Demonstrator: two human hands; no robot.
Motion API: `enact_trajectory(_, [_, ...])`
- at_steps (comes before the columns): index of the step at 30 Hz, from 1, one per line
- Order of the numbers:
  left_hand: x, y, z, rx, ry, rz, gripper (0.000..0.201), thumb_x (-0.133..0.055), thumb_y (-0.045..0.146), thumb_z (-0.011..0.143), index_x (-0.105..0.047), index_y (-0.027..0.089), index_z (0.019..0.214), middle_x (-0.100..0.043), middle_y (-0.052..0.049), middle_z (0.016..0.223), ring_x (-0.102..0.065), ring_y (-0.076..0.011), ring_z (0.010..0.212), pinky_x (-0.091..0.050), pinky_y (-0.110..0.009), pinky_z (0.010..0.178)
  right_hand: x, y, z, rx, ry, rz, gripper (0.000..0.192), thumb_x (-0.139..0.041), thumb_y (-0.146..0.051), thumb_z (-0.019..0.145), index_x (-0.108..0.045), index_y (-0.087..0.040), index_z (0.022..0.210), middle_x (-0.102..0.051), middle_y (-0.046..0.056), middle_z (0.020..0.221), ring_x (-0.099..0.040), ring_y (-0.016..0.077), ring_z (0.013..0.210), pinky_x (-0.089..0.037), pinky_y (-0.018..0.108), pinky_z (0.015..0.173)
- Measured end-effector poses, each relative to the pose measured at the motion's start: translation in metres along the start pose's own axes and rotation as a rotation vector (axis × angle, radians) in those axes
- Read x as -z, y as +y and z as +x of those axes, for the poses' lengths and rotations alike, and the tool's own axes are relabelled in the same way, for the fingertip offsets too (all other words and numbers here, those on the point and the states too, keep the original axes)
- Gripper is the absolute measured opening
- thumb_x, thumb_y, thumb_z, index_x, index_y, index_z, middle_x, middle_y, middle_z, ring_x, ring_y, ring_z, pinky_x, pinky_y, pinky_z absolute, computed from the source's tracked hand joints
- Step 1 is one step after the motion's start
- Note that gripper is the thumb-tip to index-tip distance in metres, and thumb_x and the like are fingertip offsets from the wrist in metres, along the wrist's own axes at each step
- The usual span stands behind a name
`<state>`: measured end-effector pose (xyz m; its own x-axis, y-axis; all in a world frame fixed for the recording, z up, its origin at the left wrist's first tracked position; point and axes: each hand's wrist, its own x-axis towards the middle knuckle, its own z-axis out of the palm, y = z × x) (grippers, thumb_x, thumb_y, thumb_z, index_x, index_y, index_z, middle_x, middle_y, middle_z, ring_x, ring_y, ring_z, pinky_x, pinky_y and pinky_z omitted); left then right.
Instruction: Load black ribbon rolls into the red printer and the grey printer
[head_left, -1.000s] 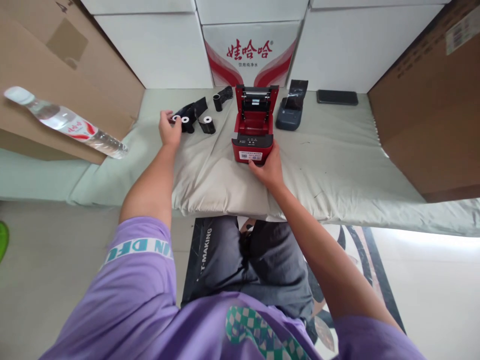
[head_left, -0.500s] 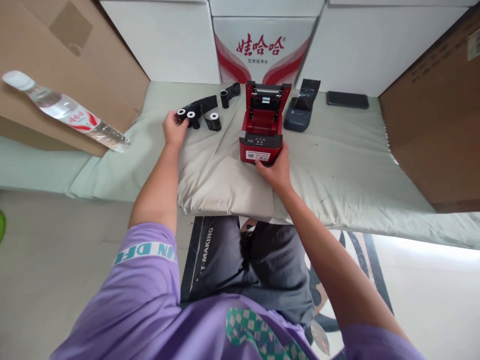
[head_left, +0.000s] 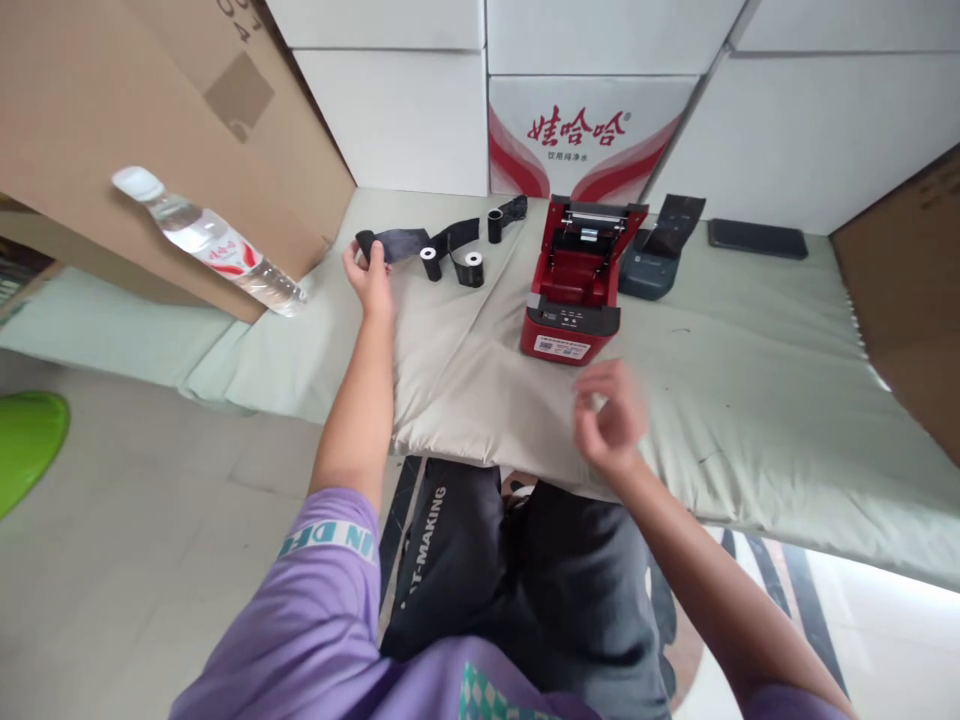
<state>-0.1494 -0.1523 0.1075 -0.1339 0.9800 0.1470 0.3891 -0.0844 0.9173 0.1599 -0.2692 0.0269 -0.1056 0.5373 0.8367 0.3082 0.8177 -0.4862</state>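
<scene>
My left hand point(head_left: 369, 275) is closed round a black paper roll point(head_left: 365, 243), whose loose strip trails to the right over the cloth. Several more black rolls stand beside it: one with a white core point(head_left: 430, 263), a wider one point(head_left: 470, 268) and one farther back point(head_left: 495, 225). A red and black label printer point(head_left: 570, 290) sits with its lid raised. My right hand point(head_left: 609, 415) is in the air just in front of the printer, apart from it. Its fingers are loosely curled and blurred, with a gap to the thumb and nothing visible in them.
Right of the printer stands a small dark blue printer point(head_left: 649, 265) with a black strip sticking up. A black phone point(head_left: 757, 239) lies farther right. A water bottle point(head_left: 217, 245) leans at the left by a cardboard box point(head_left: 172, 120). White cartons point(head_left: 397, 120) line the back.
My right hand has let go of the red printer and drawn back toward me. My left hand has lifted one black roll away from its neighbour. The view has shifted left.
</scene>
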Motion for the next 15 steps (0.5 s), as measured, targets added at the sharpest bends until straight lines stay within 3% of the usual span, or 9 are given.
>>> enact_trajectory(3, [0.004,-0.022,0.018,0.127,0.21,-0.344,0.061,-0.059,0.078,0.099,-0.068,0.026,0.129,-0.064,0.002,0.08,-0.063,-0.0101,0.096,-0.044,-0.027,0.08,-0.035,-0.049,0.0,0.368,-0.441,0.213,0.007,-0.056,-0.025,0.102,-0.061,-0.022,0.099,-0.065,0.002,0.081,-0.06,0.019,0.074,-0.049,0.037,0.072])
enact_trajectory(4, [0.005,-0.029,0.026,0.16,0.318,-0.476,0.052,-0.056,0.07,0.105,-0.066,0.026,0.129,-0.062,0.002,0.079,-0.062,-0.0094,0.089,-0.044,-0.026,0.077,-0.052,-0.061,-0.004,0.491,-0.574,0.251,0.016,-0.055,-0.032,0.105,-0.061,-0.021,0.094,-0.065,0.001,0.079,-0.059,0.0186,0.072,-0.047,0.036,0.069])
enact_trajectory(6, [0.004,-0.037,0.041,0.178,0.534,-0.751,0.032,-0.044,0.048,0.116,-0.064,0.024,0.119,-0.056,0.002,0.075,-0.054,-0.0079,0.073,-0.043,-0.022,0.069,-0.087,-0.079,-0.016,0.714,-0.81,0.344,0.027,-0.05,-0.036,0.109,-0.065,-0.021,0.092,-0.073,0.003,0.084,-0.067,0.0193,0.076,-0.047,0.036,0.069])
enact_trajectory(8, [-0.004,-0.033,0.052,0.139,0.598,-0.984,0.032,-0.031,0.026,0.119,-0.06,0.022,0.105,-0.056,0.002,0.077,-0.044,-0.0076,0.062,-0.04,-0.019,0.061,-0.118,-0.091,-0.032,0.844,-1.045,0.425,0.029,-0.045,-0.029,0.111,-0.071,-0.02,0.102,-0.079,0.004,0.09,-0.074,0.0207,0.081,-0.046,0.037,0.068])
enact_trajectory(11, [-0.026,-0.005,0.056,0.067,0.39,-1.138,0.037,-0.028,0.008,0.114,-0.055,0.021,0.092,-0.064,0.0,0.087,-0.04,-0.0073,0.057,-0.038,-0.019,0.054,-0.15,-0.103,-0.054,0.922,-1.466,0.418,0.027,-0.052,-0.022,0.106,-0.074,-0.017,0.119,-0.085,0.008,0.109,-0.081,0.0258,0.096,-0.043,0.037,0.065])
enact_trajectory(13, [-0.045,0.024,0.054,-0.01,0.191,-1.055,0.03,-0.04,0.005,0.109,-0.06,0.022,0.095,-0.068,-0.001,0.091,-0.047,-0.0081,0.061,-0.041,-0.02,0.057,-0.16,-0.107,-0.063,0.895,-1.591,0.419,0.028,-0.055,-0.025,0.105,-0.074,-0.016,0.123,-0.085,0.011,0.119,-0.081,0.0275,0.103,-0.041,0.036,0.062])
enact_trajectory(15, [-0.064,0.053,0.048,-0.11,-0.014,-0.761,0.022,-0.063,0.004,0.098,-0.066,0.026,0.098,-0.071,0.0,0.094,-0.062,-0.0113,0.076,-0.046,-0.021,0.064,-0.163,-0.108,-0.068,0.865,-1.623,0.446,0.027,-0.054,-0.028,0.105,-0.075,-0.017,0.12,-0.085,0.01,0.12,-0.081,0.0257,0.102,-0.04,0.035,0.06])
